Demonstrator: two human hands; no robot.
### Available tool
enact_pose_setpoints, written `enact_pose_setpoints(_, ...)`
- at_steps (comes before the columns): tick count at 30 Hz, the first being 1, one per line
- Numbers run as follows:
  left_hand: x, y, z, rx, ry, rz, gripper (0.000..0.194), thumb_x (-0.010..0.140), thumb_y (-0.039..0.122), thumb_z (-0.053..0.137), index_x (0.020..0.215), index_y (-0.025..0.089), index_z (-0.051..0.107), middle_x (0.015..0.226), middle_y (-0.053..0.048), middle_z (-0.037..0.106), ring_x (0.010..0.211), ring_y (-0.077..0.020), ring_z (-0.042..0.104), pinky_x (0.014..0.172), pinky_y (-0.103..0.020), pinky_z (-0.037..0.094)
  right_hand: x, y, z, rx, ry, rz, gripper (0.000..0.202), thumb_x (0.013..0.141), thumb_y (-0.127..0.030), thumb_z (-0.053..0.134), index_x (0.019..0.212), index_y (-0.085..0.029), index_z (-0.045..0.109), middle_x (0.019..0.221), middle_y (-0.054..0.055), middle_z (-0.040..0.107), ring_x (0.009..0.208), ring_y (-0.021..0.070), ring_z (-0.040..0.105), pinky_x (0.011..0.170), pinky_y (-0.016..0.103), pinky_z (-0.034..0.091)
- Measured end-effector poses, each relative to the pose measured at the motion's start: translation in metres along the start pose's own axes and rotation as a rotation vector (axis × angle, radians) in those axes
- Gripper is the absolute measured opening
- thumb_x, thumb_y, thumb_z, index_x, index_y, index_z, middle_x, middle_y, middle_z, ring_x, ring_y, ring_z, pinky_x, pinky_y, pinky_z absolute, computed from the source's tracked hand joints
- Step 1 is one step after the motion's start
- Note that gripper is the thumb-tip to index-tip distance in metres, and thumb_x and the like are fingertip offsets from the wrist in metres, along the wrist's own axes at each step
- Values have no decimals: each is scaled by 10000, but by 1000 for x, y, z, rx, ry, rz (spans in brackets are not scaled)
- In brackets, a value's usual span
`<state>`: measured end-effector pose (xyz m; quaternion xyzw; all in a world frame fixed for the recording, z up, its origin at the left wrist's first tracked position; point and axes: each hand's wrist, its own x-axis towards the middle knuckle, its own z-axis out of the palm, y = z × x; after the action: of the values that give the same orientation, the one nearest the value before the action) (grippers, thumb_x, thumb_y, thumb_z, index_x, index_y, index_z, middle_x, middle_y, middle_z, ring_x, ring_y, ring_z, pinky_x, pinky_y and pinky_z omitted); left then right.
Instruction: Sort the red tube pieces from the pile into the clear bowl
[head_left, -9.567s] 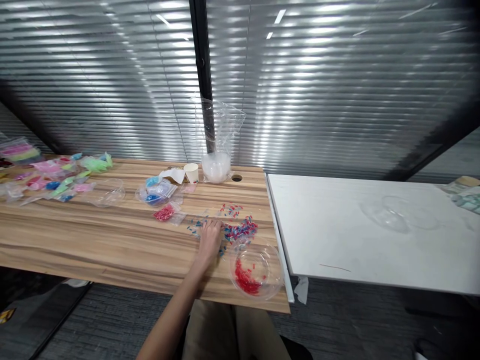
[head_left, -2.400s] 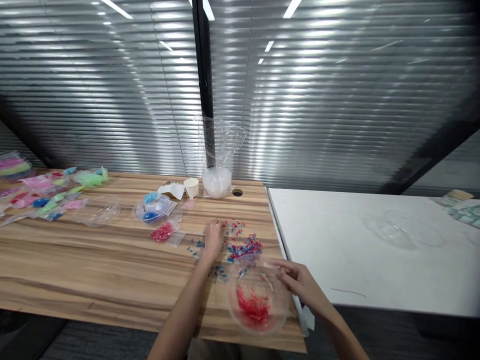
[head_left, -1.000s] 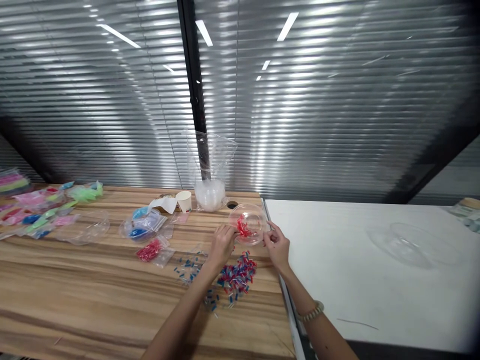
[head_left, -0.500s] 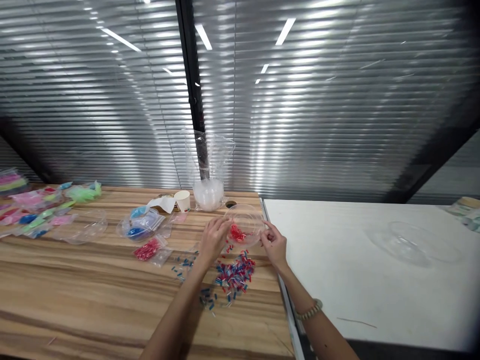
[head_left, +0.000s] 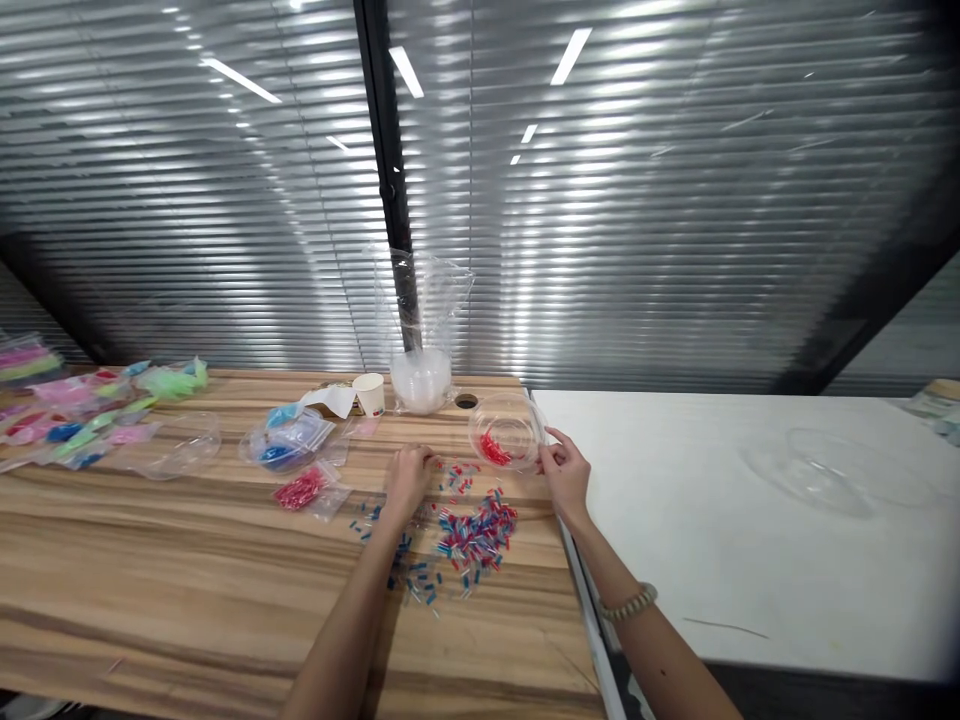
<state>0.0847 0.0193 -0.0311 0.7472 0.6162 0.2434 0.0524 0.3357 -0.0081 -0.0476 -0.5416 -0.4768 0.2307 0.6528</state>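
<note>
One clear bowl (head_left: pixel 519 406) is showing near the wood table's (head_left: pixel 225 580) far R corner, w/ red bits (head_left: pixel 493 449) lying inside, bunched toward its L side; we can't tell if it's resting or lifted a touch. Our R hand (head_left: pixel 568 472) is gripping the bowl's R edge btwn thumb & fingers, & a beaded bracelet (head_left: pixel 630 602) is circling that forearm. Our L hand (head_left: pixel 409 482) is curling palm-down just L of some loose bits (head_left: pixel 459 478), fingertips bent; can't tell if they're pinching one.

Nearer us, a red/blue pile (head_left: pixel 478 532) is lying btwn our forearms, w/ blue bits (head_left: pixel 412 577) scattering to its L, some right beside our L forearm. L of our L hand, a small bag of red bits (head_left: pixel 301 490) is lying flat; behind it we're seeing a clear dish (head_left: pixel 253 446) w/ blue packets (head_left: pixel 276 455). Farther back, a paper cup (head_left: pixel 369 395) is standing upright next to a clear bag w/ white contents (head_left: pixel 421 380). On our R, a clear plastic item (head_left: pixel 829 478) is lying on the white table (head_left: pixel 675 560).
</note>
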Motion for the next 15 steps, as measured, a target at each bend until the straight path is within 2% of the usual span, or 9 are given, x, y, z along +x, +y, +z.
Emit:
enact_pose_setpoints(6,-3,9,0,70,-16,-31,173,829,251,513,806,159,658,900,-80,647,891,-187,558,787,-266,389,1,-4,1,1,2,-17,415,756,-342,539,1096,-104,559,521,-38,532,463,125,510,527,257,449)
enact_pose_setpoints(15,-2,17,-3,36,-92,-88,190,830,232,498,844,147,667,931,-105,652,932,-205,562,820,-283,387,3,-9,0,19,24,-42,410,745,-313,536,1094,-99,560,517,-47,518,454,121,512,522,252,452)
